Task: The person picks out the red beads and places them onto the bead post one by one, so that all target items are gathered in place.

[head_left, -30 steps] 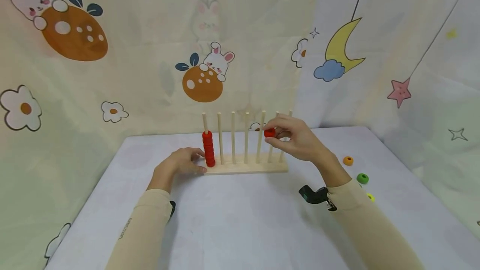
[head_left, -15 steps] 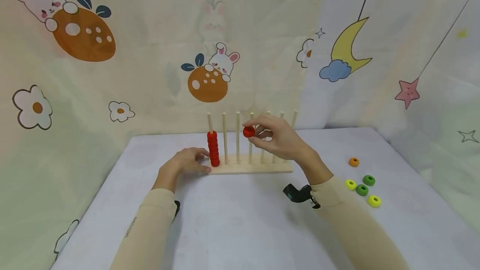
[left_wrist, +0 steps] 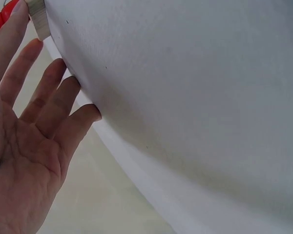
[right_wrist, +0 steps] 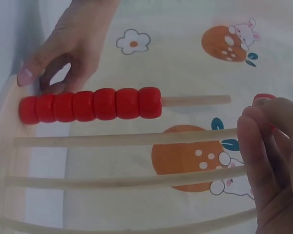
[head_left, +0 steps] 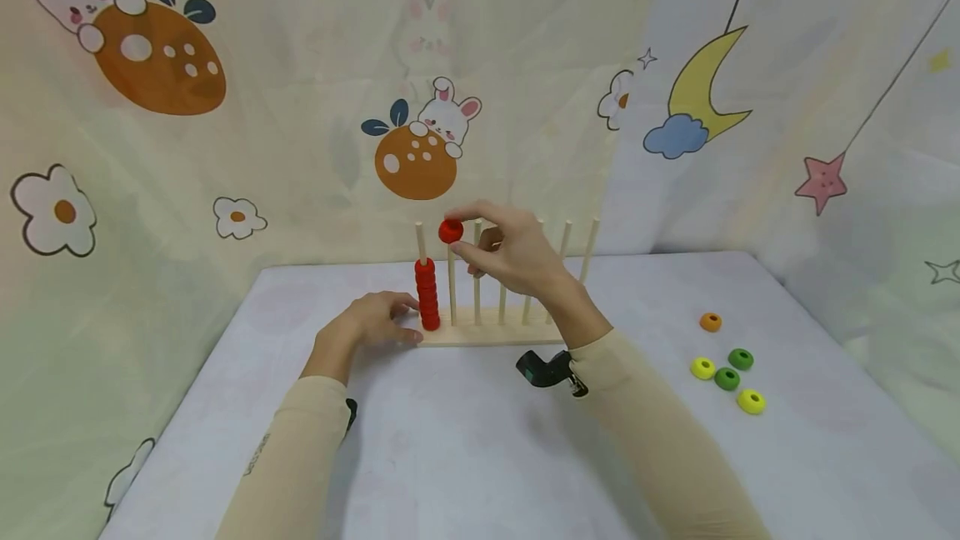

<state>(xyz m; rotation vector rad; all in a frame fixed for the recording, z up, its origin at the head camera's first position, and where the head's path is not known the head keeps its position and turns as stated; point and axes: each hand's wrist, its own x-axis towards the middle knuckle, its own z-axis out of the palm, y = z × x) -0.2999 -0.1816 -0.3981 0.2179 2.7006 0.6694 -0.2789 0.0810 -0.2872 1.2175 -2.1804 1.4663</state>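
A wooden peg stand point(head_left: 495, 335) with a row of upright pegs stands near the back of the table. Several red beads point(right_wrist: 105, 104) are stacked on its leftmost peg, whose top stays bare. My left hand point(head_left: 369, 325) holds the stand's left end, thumb at the front edge and fingers round behind, seen also in the right wrist view. Between thumb and fingertips my right hand point(head_left: 513, 252) pinches another red bead point(head_left: 451, 231). That bead is up at peg-top height, just right of the leftmost peg, and overlaps the second peg in the head view.
To the right on the white table point(head_left: 450, 457) lie loose beads: an orange bead point(head_left: 711, 322), two green ones and two yellow ones, the nearest a yellow bead point(head_left: 751, 402). A printed cloth point(head_left: 315, 132) hangs behind the table.
My right hand has carried the red bead leftward past several pegs and slightly up, toward the leftmost peg. The left hand has stayed at the stand's end.
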